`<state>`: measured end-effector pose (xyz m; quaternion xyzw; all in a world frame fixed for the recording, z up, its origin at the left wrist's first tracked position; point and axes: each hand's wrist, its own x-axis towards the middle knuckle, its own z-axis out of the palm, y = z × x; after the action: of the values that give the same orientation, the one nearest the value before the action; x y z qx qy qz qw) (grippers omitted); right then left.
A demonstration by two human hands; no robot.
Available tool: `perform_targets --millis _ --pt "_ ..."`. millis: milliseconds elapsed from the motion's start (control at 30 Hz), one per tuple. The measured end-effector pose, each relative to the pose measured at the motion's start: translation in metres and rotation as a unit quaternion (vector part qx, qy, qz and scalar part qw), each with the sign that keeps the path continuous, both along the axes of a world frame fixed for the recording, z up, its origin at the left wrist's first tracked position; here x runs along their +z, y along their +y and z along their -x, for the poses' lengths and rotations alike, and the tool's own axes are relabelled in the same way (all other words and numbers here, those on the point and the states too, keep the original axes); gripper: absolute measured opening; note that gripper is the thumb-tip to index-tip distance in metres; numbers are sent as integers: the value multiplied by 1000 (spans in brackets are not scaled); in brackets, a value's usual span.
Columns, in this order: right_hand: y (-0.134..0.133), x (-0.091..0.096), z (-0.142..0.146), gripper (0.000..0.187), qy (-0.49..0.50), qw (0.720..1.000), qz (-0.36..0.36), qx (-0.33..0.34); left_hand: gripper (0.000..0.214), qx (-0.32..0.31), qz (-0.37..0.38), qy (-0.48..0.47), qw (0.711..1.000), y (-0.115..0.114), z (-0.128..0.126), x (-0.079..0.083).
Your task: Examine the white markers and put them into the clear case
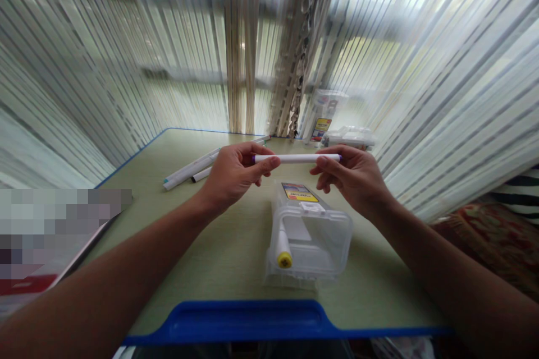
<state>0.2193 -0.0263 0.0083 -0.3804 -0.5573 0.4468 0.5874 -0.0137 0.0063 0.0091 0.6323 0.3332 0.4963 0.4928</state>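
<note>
A white marker with purple ends (297,159) is held level above the table. My left hand (240,171) pinches its left end between thumb and fingers. At the other end, my right hand (351,176) grips it the same way. Just below lies a clear plastic marker case (332,241) on its side, its open end facing me and a yellow label on top. Inside it rests a white marker with a yellow end (284,252). Several white markers (191,167) lie loose on the table beyond and beside my left hand, which partly hides them.
The pale green table (202,280) has a blue rim and a blue molded tray (248,322) at its front edge. At the back right stand another clear case (322,118) and a clear plastic piece (349,136). Striped sheer curtains (185,39) hang behind; patterned fabric (484,241) is at right.
</note>
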Motion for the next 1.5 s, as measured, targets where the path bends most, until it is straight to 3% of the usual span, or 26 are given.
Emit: perform_targets --millis 367,900,1300,1500 --pt "1 2 2 25 22 1000 21 -5 33 10 -23 10 1000 0 -1 2" --pt "-1 8 0 23 61 996 70 5 28 6 23 -61 998 3 -3 -2" --pt "0 8 -1 25 54 996 69 6 30 -2 61 -79 995 3 -2 -1" --pt "1 7 0 32 52 997 62 8 30 -1 42 -65 997 3 -2 -2"
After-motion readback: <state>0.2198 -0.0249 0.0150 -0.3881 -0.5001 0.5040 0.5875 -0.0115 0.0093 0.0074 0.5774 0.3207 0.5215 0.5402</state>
